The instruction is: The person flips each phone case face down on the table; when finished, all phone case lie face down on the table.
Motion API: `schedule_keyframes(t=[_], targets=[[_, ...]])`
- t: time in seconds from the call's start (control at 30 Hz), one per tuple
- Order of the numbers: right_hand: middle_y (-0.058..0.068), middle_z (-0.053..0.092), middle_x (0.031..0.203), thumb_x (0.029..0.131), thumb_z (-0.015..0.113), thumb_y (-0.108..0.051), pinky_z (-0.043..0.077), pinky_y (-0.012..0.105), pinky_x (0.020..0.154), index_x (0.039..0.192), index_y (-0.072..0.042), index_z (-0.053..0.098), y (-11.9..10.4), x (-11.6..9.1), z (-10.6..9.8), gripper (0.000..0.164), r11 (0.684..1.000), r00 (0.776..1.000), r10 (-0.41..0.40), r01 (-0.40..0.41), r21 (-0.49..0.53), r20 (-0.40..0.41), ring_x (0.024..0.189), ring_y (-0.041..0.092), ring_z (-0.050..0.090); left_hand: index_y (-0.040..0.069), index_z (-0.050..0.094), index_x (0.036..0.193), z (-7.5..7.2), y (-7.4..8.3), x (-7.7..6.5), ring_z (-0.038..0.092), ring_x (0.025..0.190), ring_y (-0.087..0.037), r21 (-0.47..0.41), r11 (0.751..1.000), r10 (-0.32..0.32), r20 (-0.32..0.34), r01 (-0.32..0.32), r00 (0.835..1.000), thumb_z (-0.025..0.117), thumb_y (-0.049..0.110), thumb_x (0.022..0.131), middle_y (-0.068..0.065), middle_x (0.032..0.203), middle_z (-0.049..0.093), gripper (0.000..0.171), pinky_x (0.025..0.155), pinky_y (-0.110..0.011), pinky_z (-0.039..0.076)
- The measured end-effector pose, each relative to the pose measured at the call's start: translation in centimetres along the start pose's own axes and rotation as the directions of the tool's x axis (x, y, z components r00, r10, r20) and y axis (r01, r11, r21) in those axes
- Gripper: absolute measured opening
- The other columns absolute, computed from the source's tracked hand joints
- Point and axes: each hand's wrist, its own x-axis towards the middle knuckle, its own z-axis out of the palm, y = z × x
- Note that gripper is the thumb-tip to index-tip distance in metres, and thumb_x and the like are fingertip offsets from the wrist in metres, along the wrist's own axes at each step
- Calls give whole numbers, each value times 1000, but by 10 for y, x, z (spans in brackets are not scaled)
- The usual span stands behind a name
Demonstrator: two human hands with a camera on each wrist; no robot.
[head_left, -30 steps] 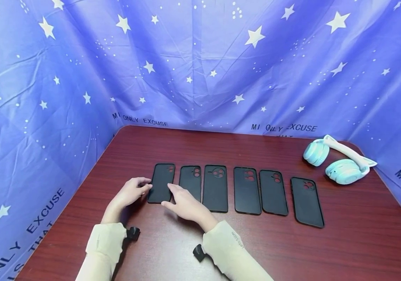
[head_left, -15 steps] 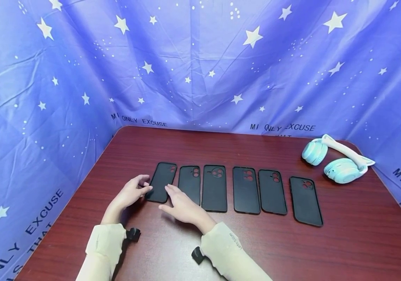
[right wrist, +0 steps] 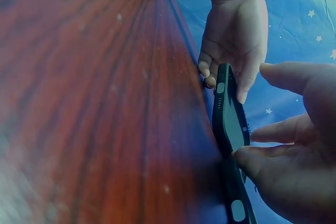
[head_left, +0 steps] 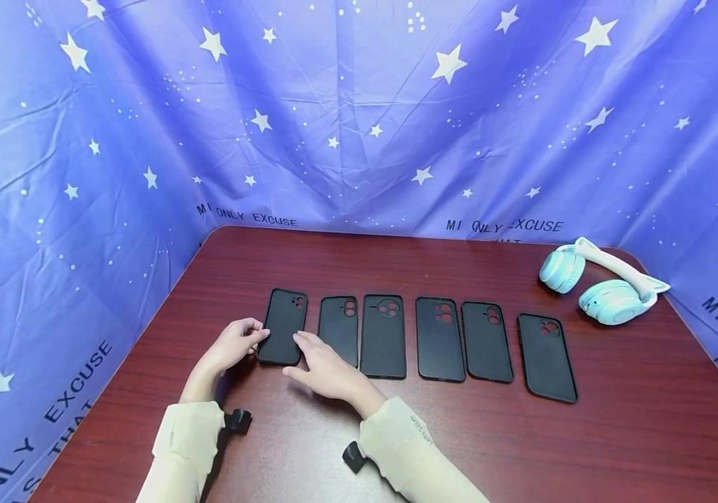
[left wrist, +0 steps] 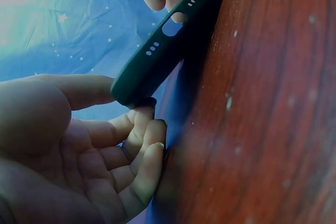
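A black phone case (head_left: 283, 325) lies leftmost in a row on the table. My left hand (head_left: 233, 346) pinches its left edge; in the left wrist view the thumb is above the case's rim (left wrist: 131, 82) and a finger is beneath. There the case slants, its left side raised off the tabletop. My right hand (head_left: 334, 370) has its fingers extended at the case's right edge. In the right wrist view, fingertips (right wrist: 247, 158) lie close to where this case meets a neighbouring case (right wrist: 236, 192). The right hand partly covers the second case (head_left: 339, 325) in the head view.
Further right lie several more black phone cases, among them one with a round camera plate (head_left: 384, 342) and the rightmost case (head_left: 549, 360). Cat-ear headphones (head_left: 613, 302) rest at the back right of the dark red table (head_left: 359, 265). A blue star-printed curtain (head_left: 346, 105) surrounds it.
The leftmost case first slanted with its top to the right, then turned back and shifted slightly left. My left fingers now pinch its edge. The right hand has barely moved.
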Motion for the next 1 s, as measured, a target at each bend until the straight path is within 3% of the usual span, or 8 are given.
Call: schedule_keyframes(t=[0.17, 0.47, 1.0], targets=[[13, 38, 154, 97, 56, -35, 32, 39, 118, 147, 0, 37, 1, 2, 2, 64, 1000, 1000, -5, 5, 30, -9, 143, 25, 36, -10, 56, 101, -2, 1, -1, 53, 66, -8, -65, 998, -8, 4, 8, 1000, 56, 16, 97, 4, 73, 55, 26, 58, -21, 50], [14, 41, 152, 97, 55, -33, 38, 36, 114, 146, 0, 38, 1, 4, 7, 62, 988, 998, -23, 31, 150, -56, 138, 25, 44, -11, 54, 104, -4, 3, -3, 58, 68, -5, -188, 982, 9, 72, 5, 997, 55, 18, 98, 3, 78, 55, 30, 66, -23, 56], [16, 49, 144, 97, 56, -29, 48, 32, 104, 144, -2, 41, 3, 6, 11, 56, 928, 994, 37, 4, 373, -103, 126, 28, 56, -11, 52, 108, -1, 0, -1, 63, 78, -7, -291, 949, 169, 130, -126, 977, 48, 16, 101, 3, 83, 63, 28, 73, -24, 57]])
